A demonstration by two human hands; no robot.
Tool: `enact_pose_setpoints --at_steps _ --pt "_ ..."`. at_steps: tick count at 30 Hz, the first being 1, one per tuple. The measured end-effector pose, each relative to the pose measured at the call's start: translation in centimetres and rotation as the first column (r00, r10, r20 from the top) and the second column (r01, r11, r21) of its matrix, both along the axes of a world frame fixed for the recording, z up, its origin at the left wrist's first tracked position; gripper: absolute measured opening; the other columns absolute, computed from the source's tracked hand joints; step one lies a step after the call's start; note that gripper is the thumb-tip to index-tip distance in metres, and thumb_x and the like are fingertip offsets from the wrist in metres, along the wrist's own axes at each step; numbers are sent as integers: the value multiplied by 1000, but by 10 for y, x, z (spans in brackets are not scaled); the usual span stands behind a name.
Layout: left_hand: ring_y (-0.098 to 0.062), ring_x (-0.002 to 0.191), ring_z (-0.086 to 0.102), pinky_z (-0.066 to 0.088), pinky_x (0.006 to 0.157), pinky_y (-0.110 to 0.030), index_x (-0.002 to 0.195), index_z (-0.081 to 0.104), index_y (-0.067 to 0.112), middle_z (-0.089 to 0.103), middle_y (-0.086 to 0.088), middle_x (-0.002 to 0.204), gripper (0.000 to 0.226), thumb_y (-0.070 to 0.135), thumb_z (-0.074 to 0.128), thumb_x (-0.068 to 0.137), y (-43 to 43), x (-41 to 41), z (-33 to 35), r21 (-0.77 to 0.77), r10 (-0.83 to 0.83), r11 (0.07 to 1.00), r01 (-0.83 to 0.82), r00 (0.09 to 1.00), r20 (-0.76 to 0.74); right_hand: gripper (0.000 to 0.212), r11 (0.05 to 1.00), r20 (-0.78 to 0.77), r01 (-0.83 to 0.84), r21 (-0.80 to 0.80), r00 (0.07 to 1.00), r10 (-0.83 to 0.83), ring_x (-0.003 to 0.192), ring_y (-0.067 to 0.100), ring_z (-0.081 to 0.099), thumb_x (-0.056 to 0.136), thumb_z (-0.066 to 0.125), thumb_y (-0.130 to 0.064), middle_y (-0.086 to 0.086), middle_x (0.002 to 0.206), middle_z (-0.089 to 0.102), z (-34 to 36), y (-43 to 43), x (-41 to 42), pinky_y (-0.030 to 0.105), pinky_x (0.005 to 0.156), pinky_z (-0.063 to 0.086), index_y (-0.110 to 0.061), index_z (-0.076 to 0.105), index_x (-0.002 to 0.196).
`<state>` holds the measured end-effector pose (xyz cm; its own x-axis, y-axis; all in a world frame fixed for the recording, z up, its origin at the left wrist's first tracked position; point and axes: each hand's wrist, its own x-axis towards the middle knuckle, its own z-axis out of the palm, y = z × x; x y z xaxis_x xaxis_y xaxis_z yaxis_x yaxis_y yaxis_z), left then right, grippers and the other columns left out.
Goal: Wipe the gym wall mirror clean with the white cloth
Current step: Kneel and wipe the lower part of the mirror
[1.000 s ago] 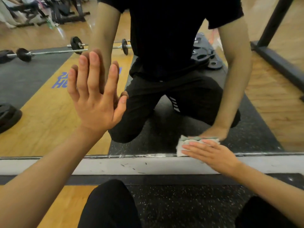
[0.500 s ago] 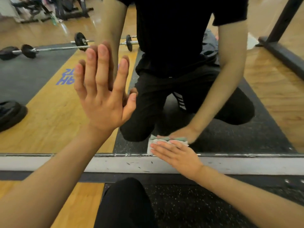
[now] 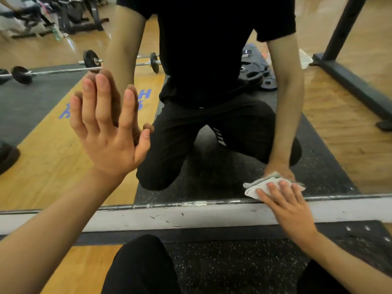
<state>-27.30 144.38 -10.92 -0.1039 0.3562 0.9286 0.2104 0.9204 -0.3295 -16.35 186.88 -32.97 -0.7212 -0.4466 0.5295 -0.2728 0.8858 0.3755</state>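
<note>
a: since half a second ago the white cloth (image 3: 257,188) has slid along the white ledge (image 3: 212,216), away from the dark scratch marks (image 3: 167,219) it sat just above then.

b: where is it now?

a: on the mirror (image 3: 42,162) glass just above the ledge, well clear of the scratches. the right hand (image 3: 290,209) lies flat over it, fingers straight and a little spread, pressing it to the glass without curling round it.

b: and the other hand?

a: the left hand (image 3: 110,141) is higher above the ledge, palm flat on the glass, fingers straight and pointing up, meeting its own reflection. it holds nothing.

b: anything in the way?

a: nothing on the glass between the hands. in the reflection above the ledge are a barbell (image 3: 53,71), stacked weight plates (image 3: 254,71) and a black rack frame (image 3: 350,77). below the ledge are a speckled rubber mat (image 3: 233,268) and the person's knee (image 3: 137,268).

b: any writing?

a: blue letters (image 3: 146,95) on the reflected floor, mirrored and partly hidden by the left hand. only an "h" reads.

b: how does the cloth lie?

a: folded, its long axis roughly along the ledge, rising slightly toward the rack side, with a free corner poking out toward the scratches.
</note>
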Motion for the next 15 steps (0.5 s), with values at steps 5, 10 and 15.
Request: enact_pose_setpoints --at_steps 5,10,15 --pt "-27 164 2 10 131 -49 169 17 20 24 -32 158 70 46 30 106 1 2 1 -22 -23 1000 23 1000 12 88 905 -195 -74 -420 981 -11 160 39 -14 97 51 -14 12 175 -14 58 -149 -42 59 129 -4 -23 2 169" --pt "-27 164 2 9 131 -50 169 16 20 21 -30 159 69 47 29 107 -3 2 1 -21 -23 1000 23 1000 10 72 759 -183 -39 -650 977 -106 161 39 -11 111 41 -25 13 174 -15 54 -186 -35 60 130 3 -22 -1 169" --pt "-28 164 2 9 131 -50 169 16 20 24 -32 158 69 46 28 107 0 0 2 -21 -32 999 32 999 4 66 478 129 203 -854 974 -184 161 39 -12 113 27 -39 12 174 -18 11 -187 -9 72 117 32 -24 -6 168"
